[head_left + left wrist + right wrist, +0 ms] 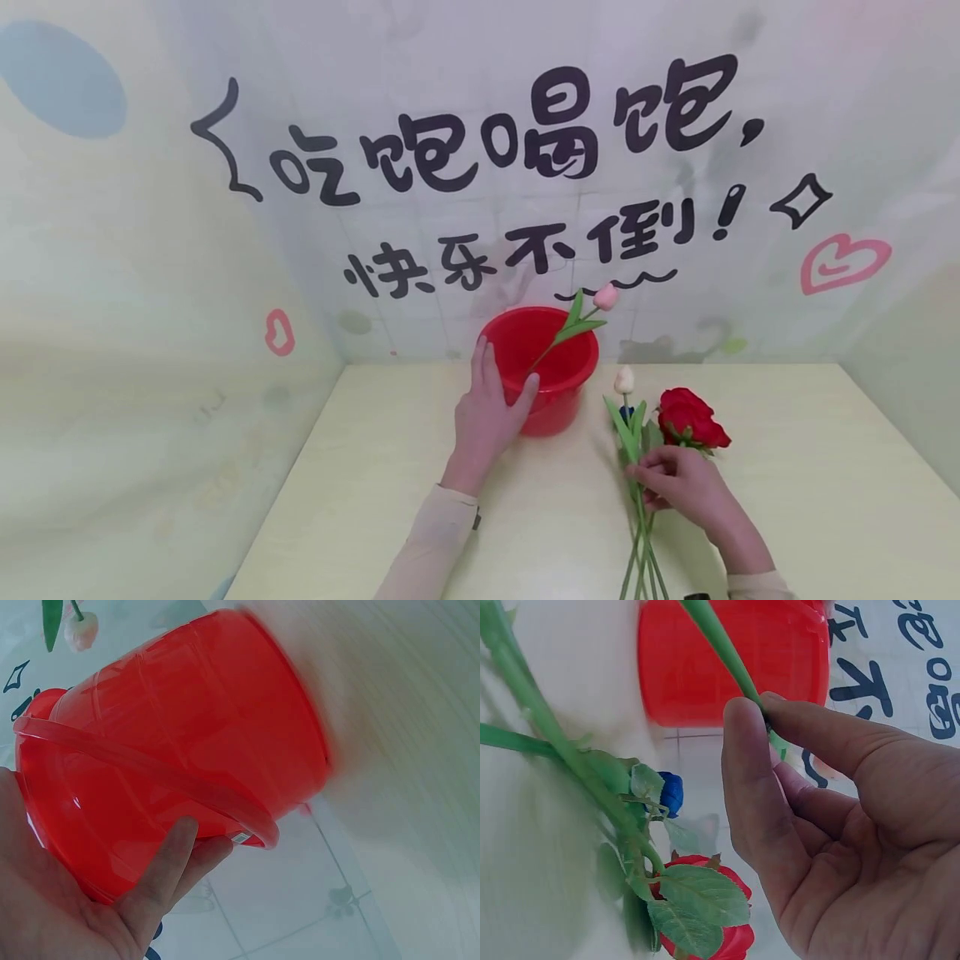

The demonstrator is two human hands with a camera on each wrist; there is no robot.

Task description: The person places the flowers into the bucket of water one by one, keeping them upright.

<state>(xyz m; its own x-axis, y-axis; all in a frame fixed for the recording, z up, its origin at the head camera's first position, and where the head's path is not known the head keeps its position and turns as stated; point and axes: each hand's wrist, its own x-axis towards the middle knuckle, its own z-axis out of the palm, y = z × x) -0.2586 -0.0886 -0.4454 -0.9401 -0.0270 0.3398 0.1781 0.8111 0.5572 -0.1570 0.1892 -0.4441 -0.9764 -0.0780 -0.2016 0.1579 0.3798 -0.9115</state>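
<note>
A red plastic bucket [546, 412] stands upright on the table; its handle [150, 765] hangs down the outside in the left wrist view. My left hand [487, 417] holds its near left side, thumb by the front rim and fingers around the wall. One pink tulip [606, 297] leans in the bucket, its head above the rim. To the right, my right hand [686, 487] pinches the green stem [731, 664] of a pale tulip [624, 381] between thumb and fingertips. Beside and beneath it lie a red rose [690, 418] and a blue flower [672, 795].
Several green stems [641, 567] cross on the table towards its near edge. A printed sheet [450, 50] with black lettering hangs behind the table [360, 500], and pale sheeting [150, 333] closes off the left side.
</note>
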